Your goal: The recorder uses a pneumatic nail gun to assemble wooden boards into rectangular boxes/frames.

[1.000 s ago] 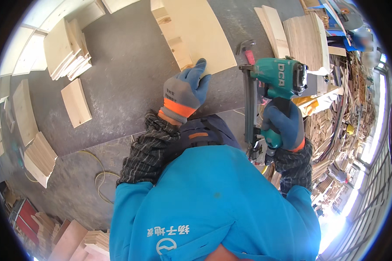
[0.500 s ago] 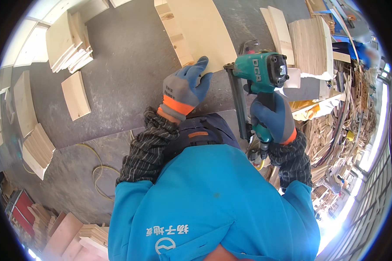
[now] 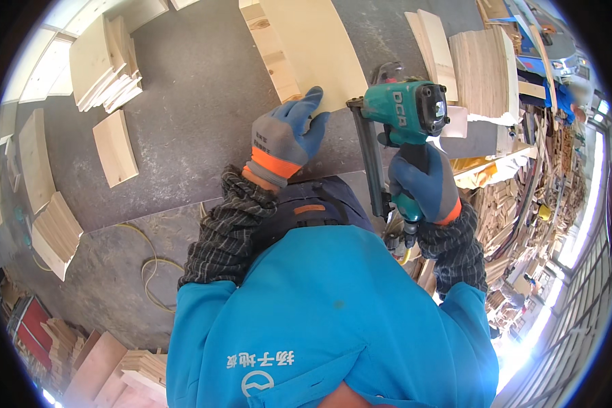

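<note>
My left hand, in a grey and blue glove with an orange band, is at the near left corner of a pale wooden panel. Its fingers reach over the panel's near edge, with the thumb on the near side. A lighter knotty wood strip lies along the panel's left side. My right hand, gloved alike, wraps round the handle of a teal and black pneumatic nailer. The nailer's nose is beside the panel's near right corner; whether it touches cannot be made out.
Stacked boards stand at the table's right, another stack at the far left. One short board lies on the dark tabletop. A yellow hose curls on the floor. Scrap wood is heaped at the right.
The view has shifted very slightly. Both hands and the nailer keep nearly the same places against the panel. A person in blue at the far right has moved a little.
</note>
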`<state>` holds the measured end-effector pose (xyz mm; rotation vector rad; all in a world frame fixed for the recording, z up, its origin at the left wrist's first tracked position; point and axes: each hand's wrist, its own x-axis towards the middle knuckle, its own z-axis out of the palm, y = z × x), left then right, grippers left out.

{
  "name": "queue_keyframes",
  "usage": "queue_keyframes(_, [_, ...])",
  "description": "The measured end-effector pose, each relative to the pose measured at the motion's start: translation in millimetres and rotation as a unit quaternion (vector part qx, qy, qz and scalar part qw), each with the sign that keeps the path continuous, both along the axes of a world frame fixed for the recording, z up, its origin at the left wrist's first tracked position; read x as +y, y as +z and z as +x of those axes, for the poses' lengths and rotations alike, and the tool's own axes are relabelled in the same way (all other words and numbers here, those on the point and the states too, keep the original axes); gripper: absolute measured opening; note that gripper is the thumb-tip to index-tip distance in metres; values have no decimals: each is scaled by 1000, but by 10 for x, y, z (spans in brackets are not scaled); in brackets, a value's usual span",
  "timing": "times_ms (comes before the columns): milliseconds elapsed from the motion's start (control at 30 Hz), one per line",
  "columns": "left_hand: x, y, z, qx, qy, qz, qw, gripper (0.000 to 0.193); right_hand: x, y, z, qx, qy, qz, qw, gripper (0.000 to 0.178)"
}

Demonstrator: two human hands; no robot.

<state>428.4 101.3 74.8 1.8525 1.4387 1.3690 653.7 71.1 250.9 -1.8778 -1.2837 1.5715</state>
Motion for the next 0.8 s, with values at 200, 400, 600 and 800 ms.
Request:
queue_keyframes(200, [-10,17,-34,17,0,13,1000,37,-2,78,-51,24,-29,-6,999,42])
queue_keyframes(400, [-19,41,-18,-7,-5,-8,1000,36,-63,97,89,17,10,-25,1000,40])
queue_keyframes(600, [-42,7,-29,4,-5,-2,1000,36,-54,62,-91,18,28,-6,999,43])
queue_keyframes(800, [-35,-24,-38,-13,-11,-13,1000,36,-20,24,-88,-8,47,-39,998,47])
